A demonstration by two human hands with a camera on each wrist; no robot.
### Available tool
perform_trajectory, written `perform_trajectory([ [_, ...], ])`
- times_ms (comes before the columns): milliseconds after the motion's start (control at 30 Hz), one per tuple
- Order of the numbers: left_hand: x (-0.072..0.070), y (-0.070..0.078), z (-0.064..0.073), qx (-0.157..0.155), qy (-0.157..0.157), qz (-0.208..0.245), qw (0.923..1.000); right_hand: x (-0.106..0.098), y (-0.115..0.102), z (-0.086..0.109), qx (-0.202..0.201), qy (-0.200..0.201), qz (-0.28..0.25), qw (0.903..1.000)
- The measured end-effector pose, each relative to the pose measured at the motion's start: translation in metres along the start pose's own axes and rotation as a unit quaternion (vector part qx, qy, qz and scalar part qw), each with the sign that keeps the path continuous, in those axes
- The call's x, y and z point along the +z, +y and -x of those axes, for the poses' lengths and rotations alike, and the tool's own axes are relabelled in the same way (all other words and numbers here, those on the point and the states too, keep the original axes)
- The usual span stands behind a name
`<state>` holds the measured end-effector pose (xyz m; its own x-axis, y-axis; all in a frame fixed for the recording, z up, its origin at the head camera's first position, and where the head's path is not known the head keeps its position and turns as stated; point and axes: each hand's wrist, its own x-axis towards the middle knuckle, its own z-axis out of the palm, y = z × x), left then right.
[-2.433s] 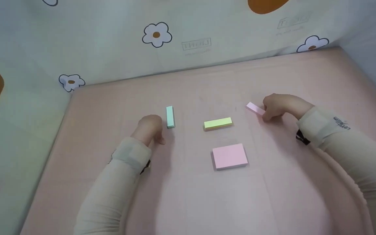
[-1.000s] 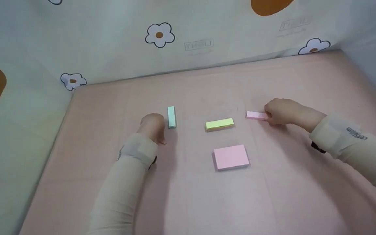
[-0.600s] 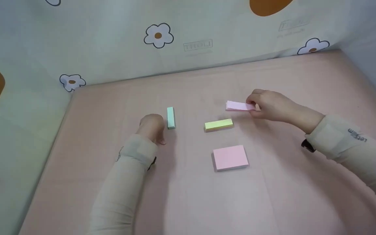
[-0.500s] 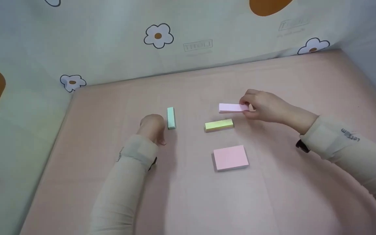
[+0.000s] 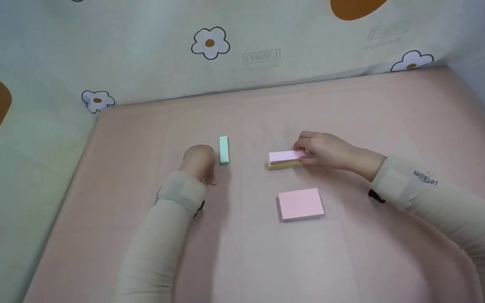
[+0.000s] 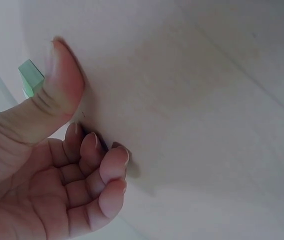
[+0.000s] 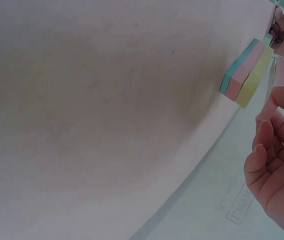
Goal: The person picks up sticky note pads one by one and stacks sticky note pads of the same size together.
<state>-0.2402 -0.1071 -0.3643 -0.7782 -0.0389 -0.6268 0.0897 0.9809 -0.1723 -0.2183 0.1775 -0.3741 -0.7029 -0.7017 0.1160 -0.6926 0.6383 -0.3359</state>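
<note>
the right hand pinches the narrow pink pad just above the yellow-topped block; the left hand, fingers loosely curled, thumb apart, is beside the green block; a wider pink pad lies on the worktop.

pink strip and larger pink pad: smooth matt paper; sleeves: creased cloth; tabletop: smooth, matt.
</note>
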Motion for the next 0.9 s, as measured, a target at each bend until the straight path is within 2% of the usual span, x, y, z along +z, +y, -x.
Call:
perform_trajectory([
  [333,-0.0003,-0.0007,-0.0018,0.016,-0.016,-0.031,0.9993,0.0018,-0.0019,-0.0012,0.006,-0.022,0.008,0.9997],
  [533,-0.0001,-0.0007,-0.0027,0.007,-0.017,-0.024,0.9995,0.0054,-0.0034,-0.0014,0.014,-0.03,0.022,0.9992],
  [900,-0.0009,-0.0007,-0.0016,0.005,-0.012,-0.024,0.9996,0.0058,-0.0039,-0.0018,0.01,-0.019,0.038,0.9991],
])
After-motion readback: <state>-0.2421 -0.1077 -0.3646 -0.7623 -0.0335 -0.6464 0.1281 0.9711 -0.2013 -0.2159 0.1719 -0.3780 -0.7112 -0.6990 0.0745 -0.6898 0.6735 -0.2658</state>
